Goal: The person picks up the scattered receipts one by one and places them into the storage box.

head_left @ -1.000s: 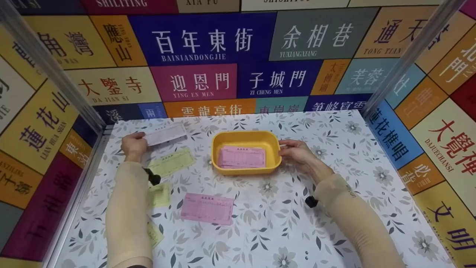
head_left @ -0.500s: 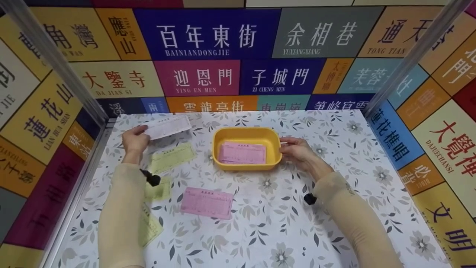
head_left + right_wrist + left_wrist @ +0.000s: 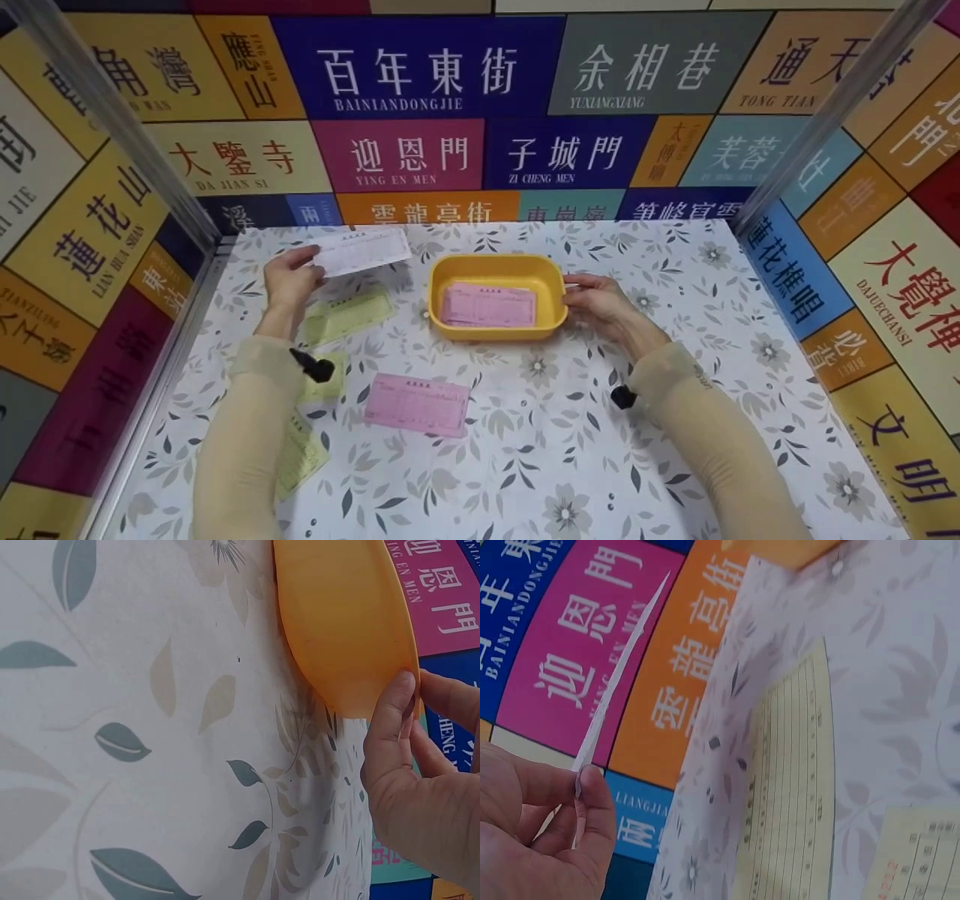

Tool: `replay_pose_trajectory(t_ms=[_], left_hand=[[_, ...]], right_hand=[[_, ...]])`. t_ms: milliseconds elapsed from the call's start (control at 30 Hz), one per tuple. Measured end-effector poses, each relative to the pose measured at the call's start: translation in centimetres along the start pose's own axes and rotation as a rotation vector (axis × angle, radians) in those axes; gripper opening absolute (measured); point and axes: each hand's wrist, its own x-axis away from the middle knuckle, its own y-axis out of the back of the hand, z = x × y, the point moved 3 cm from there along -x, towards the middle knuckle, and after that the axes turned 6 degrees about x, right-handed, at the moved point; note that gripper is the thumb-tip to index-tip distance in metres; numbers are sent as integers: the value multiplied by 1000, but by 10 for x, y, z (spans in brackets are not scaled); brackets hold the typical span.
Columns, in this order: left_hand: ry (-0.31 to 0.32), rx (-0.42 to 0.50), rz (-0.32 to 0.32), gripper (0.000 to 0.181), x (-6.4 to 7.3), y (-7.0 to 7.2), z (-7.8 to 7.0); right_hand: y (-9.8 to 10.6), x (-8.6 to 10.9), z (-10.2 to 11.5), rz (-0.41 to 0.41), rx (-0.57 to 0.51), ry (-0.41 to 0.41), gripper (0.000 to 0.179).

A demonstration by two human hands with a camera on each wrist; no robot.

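Observation:
Between thumb and fingers, my left hand (image 3: 292, 281) pinches one end of a white printed slip (image 3: 364, 253). In the left wrist view that slip (image 3: 619, 675) appears nearly edge-on, raised off the table. My right hand (image 3: 604, 304) grips the right rim of a yellow plastic basin (image 3: 495, 334), thumb outside the wall in the right wrist view, where the basin (image 3: 349, 622) stands on the table. Pink printed slips (image 3: 491, 306) lie inside it. A yellow slip (image 3: 351, 315) rests just below my left hand.
Two more yellow slips, one upper (image 3: 324, 379) and one lower (image 3: 301, 454), lie partly behind my left forearm. A pink slip (image 3: 417, 405) lies in front of the basin on the flower-patterned table (image 3: 570, 450). Walls with coloured lettered panels (image 3: 412, 67) enclose the back and sides.
My left hand has lifted the white slip and carried it slightly right, toward the basin. My right hand stays on the basin's rim.

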Motion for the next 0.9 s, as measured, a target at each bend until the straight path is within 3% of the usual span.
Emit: replay_pose_trajectory(t_ms=[233, 400, 700, 900], left_hand=[[-5, 78, 60, 57, 13, -20, -1], [0, 81, 92, 57, 24, -39, 3], [-48, 56, 183, 60, 44, -86, 7], [-82, -26, 239, 60, 59, -116, 7]], right_hand=[[-1, 0, 2, -3, 13, -10, 63], [0, 1, 2, -1, 1, -31, 63], [1, 0, 0, 25, -14, -12, 62], [1, 0, 2, 33, -17, -7, 64]])
